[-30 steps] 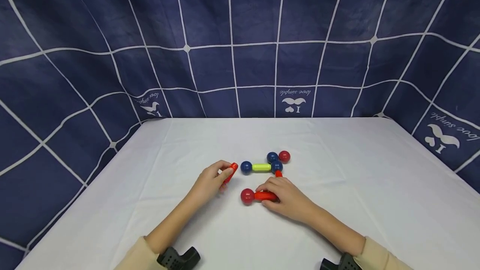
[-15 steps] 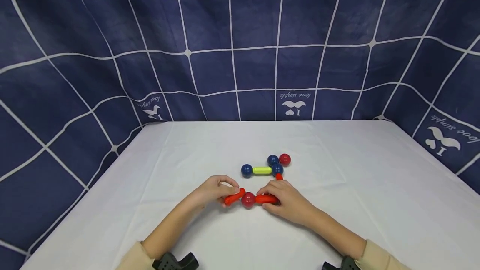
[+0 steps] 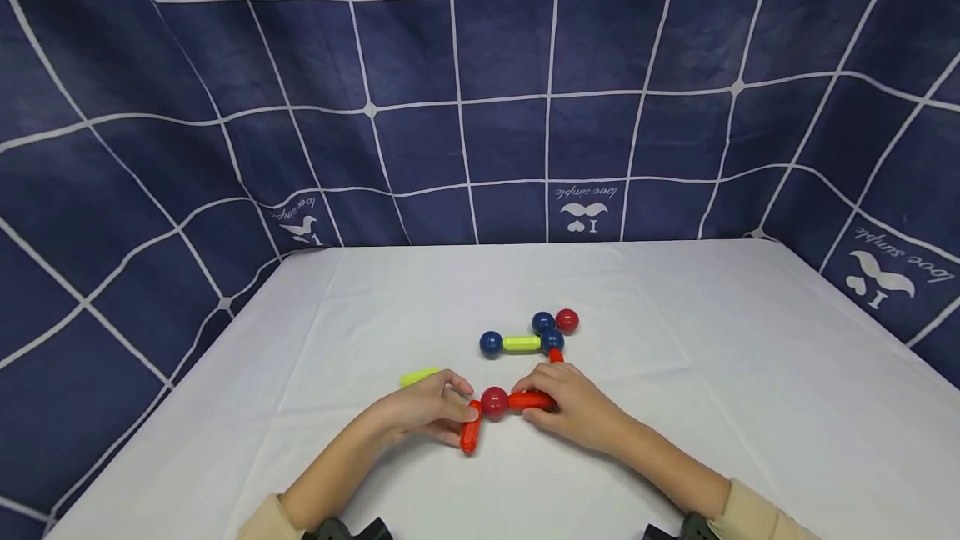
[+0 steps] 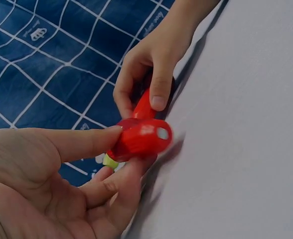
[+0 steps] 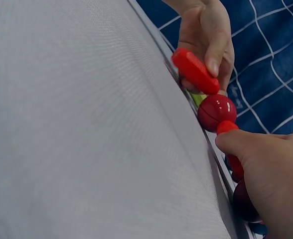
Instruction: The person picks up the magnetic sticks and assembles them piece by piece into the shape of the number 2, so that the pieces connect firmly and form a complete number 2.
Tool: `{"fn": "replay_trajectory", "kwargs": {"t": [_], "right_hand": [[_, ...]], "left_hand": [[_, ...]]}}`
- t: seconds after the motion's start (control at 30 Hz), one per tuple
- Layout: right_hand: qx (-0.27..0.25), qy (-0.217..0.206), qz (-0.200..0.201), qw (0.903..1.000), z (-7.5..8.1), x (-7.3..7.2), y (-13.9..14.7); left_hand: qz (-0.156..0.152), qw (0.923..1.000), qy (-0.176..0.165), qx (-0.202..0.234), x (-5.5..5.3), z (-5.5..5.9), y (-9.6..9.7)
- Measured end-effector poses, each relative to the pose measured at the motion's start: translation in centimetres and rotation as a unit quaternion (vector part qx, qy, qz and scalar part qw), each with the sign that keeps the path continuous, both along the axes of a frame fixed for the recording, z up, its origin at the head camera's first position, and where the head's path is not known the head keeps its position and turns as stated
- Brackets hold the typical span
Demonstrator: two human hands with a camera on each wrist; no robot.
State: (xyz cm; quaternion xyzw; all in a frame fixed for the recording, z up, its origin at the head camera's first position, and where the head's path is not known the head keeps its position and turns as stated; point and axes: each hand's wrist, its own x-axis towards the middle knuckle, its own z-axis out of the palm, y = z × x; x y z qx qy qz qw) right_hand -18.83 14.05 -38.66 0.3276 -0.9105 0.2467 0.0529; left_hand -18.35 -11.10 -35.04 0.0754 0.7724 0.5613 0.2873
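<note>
My left hand (image 3: pixel 427 411) pinches a red rod (image 3: pixel 470 430) between thumb and fingers. The rod's far end meets or nearly meets a red ball (image 3: pixel 494 402); the right wrist view shows this rod (image 5: pixel 194 71) slanting away from the ball (image 5: pixel 217 112). On the ball's other side, my right hand (image 3: pixel 570 402) grips a second red rod (image 3: pixel 531 401) that joins the ball. A darker ball (image 5: pixel 243 201) shows partly beneath my right hand in the right wrist view. From behind that hand another red rod (image 3: pixel 556 355) leads up to a blue ball (image 3: pixel 552 341).
A yellow-green rod (image 3: pixel 522 343) links that blue ball to another blue ball (image 3: pixel 491 344) on its left. Just behind stand a third blue ball (image 3: pixel 543 322) and a red ball (image 3: pixel 567 321). A loose yellow-green rod (image 3: pixel 418 376) lies behind my left hand on the white tabletop (image 3: pixel 675 407).
My left hand has carried its red rod toward me and right, up to the red ball, then turned it to point toward me. The loose yellow-green rod is now uncovered. My right hand stays put.
</note>
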Motion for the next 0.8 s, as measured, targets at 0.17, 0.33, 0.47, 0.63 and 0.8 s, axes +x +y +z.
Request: {"fn": "replay_trajectory", "kwargs": {"t": [0.17,0.33,0.47,0.63,0.8], "right_hand": [[-0.003,0.008,0.010,0.9999,0.2,-0.3,0.0],[-0.002,0.016,0.033,0.9993,0.1,-0.2,0.0],[-0.002,0.026,0.040,0.9989,0.0,0.0,0.1],[0.000,0.020,0.032,0.9993,0.1,0.2,0.3],[0.004,0.008,0.028,0.9996,0.1,0.3,0.3]], "left_hand": [[-0.018,0.9998,0.010,-0.006,0.0,0.0,0.5],[-0.020,0.9995,-0.019,0.016,0.2,-0.5,1.0],[-0.026,0.9983,-0.029,0.043,0.3,-1.0,1.2],[-0.052,0.9961,-0.025,0.067,0.1,-1.4,1.3],[-0.065,0.9946,-0.028,0.075,0.0,-1.8,1.2]]}}
